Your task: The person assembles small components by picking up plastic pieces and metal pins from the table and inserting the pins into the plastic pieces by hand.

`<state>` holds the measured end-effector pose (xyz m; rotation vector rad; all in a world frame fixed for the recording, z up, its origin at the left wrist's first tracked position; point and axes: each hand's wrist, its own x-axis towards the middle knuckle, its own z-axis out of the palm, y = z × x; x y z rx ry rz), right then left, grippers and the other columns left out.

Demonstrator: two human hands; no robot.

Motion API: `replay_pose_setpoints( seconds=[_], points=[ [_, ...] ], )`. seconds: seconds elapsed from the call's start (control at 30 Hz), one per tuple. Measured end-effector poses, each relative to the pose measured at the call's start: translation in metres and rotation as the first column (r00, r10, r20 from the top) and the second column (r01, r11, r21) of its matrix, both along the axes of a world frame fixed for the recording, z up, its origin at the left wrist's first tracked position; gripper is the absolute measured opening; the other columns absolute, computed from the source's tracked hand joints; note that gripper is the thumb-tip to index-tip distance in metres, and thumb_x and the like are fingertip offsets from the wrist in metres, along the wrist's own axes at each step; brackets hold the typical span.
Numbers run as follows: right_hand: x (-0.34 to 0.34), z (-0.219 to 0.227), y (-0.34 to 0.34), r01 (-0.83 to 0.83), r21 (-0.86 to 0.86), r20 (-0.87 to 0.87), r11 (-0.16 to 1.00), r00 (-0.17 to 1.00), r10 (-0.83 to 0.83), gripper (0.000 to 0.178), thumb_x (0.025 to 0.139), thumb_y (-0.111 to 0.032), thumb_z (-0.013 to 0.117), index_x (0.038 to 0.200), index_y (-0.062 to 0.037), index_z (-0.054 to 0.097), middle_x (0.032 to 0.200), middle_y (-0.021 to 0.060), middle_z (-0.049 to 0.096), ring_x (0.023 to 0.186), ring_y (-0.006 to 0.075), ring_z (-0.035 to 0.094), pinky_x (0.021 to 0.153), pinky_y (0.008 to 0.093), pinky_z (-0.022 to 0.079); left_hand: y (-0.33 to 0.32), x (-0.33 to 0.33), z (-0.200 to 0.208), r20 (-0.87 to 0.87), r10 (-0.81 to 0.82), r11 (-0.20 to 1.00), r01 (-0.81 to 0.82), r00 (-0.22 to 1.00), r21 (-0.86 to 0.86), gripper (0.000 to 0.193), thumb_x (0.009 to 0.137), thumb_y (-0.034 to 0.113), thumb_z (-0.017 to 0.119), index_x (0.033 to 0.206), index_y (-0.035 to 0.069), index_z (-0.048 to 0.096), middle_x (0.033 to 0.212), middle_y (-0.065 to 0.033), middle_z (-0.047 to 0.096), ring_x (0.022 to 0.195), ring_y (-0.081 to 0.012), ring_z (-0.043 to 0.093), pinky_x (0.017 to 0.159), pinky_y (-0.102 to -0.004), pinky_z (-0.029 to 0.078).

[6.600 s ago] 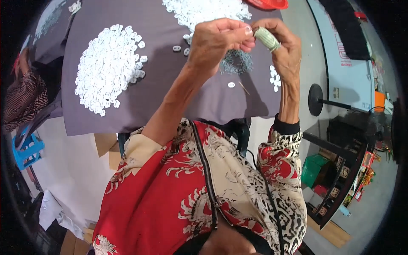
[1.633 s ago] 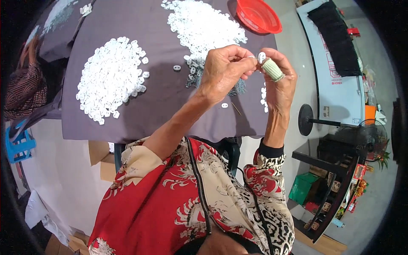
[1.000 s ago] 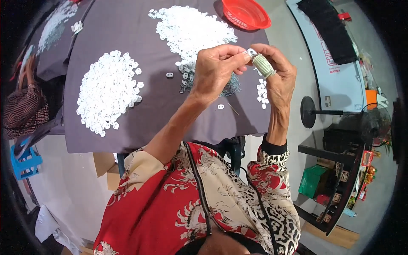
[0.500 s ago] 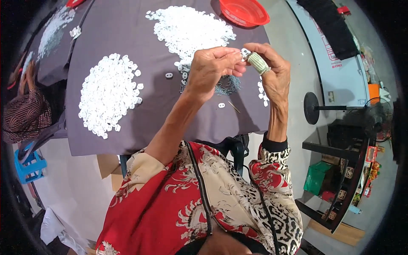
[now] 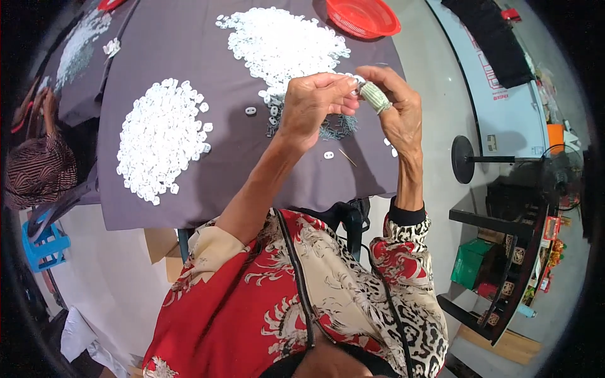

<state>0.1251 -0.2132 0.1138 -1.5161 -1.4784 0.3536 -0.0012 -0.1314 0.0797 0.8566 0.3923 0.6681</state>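
Note:
Above the table my left hand [image 5: 315, 104] and my right hand [image 5: 398, 104] meet at the fingertips. Pinched between them is a small white two-holed plastic piece [image 5: 360, 82], partly covered by the fingers. A ribbed pale green wrap [image 5: 376, 97] sits around the thumb of my right hand. Both hands are closed. Below them lie a pile of small grey screw-like pins [image 5: 337, 128], a loose white piece [image 5: 329, 155] and a thin brass-coloured stick [image 5: 347, 157]. A large heap of white pieces [image 5: 283, 44] spreads behind my hands.
Another heap of white pieces [image 5: 161, 138] lies left on the grey-covered table [image 5: 183, 38]. A red plastic basket [image 5: 363, 17] stands at the far edge. Another person [image 5: 41, 164] works at the left beside a blue stool [image 5: 45, 244]. A black shelf [image 5: 491, 217] is at the right.
My right hand has shifted slightly left and turned, closing further over the white piece. My left hand stays nearly in place, still pinching. At the left, the other person's hands have moved.

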Motion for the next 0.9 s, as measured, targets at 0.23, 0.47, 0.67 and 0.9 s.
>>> replay_pose_setpoints(
  seconds=[0.23, 0.47, 0.67, 0.9],
  points=[
    [-0.012, 0.002, 0.0, 0.192, 0.039, 0.461, 0.981, 0.867, -0.189, 0.035, 0.064, 0.003, 0.057, 0.099, -0.0002, 0.056, 0.077, 0.0102, 0.054, 0.072, 0.0228, 0.056, 0.063, 0.0306, 0.045, -0.002, 0.004, -0.001, 0.042, 0.033, 0.996, -0.029, 0.999, -0.088, 0.021, 0.081, 0.014, 0.059, 0.089, -0.005, 0.061, 0.077, -0.0087, 0.061, 0.068, -0.0133, 0.058, 0.063, -0.0256, 0.048],
    [-0.006, -0.003, 0.002, 0.105, 0.088, 0.603, 0.991, 0.786, -0.137, 0.035, 0.059, 0.003, 0.059, 0.093, -0.0007, 0.055, 0.073, 0.0128, 0.051, 0.066, 0.0307, 0.05, 0.061, 0.0363, 0.042, 0.002, 0.006, -0.01, 0.055, -0.008, 0.994, 0.014, 0.998, -0.111, 0.022, 0.081, 0.016, 0.058, 0.089, -0.004, 0.061, 0.076, -0.0073, 0.061, 0.067, -0.0119, 0.057, 0.063, -0.0251, 0.048],
    [-0.008, -0.003, 0.0, 0.106, 0.057, 0.609, 0.993, 0.784, -0.119, 0.037, 0.056, 0.005, 0.056, 0.093, -0.0003, 0.054, 0.073, 0.013, 0.051, 0.066, 0.0311, 0.05, 0.062, 0.0367, 0.042, 0.002, 0.008, -0.012, 0.038, 0.005, 1.0, -0.004, 0.999, -0.025, 0.022, 0.082, 0.016, 0.058, 0.087, -0.005, 0.062, 0.073, -0.0063, 0.06, 0.063, -0.0105, 0.056, 0.06, -0.0239, 0.047],
    [-0.006, -0.011, -0.001, 0.123, 0.068, 0.637, 0.99, 0.758, -0.138, 0.039, 0.055, 0.005, 0.058, 0.093, -0.0007, 0.054, 0.075, 0.0129, 0.052, 0.069, 0.0314, 0.051, 0.063, 0.0376, 0.041, -0.002, 0.013, -0.018, 0.037, 0.043, 0.998, -0.041, 0.998, -0.047, 0.021, 0.082, 0.016, 0.059, 0.087, -0.005, 0.061, 0.072, -0.0062, 0.06, 0.062, -0.0105, 0.056, 0.059, -0.0248, 0.049]
  ],
)
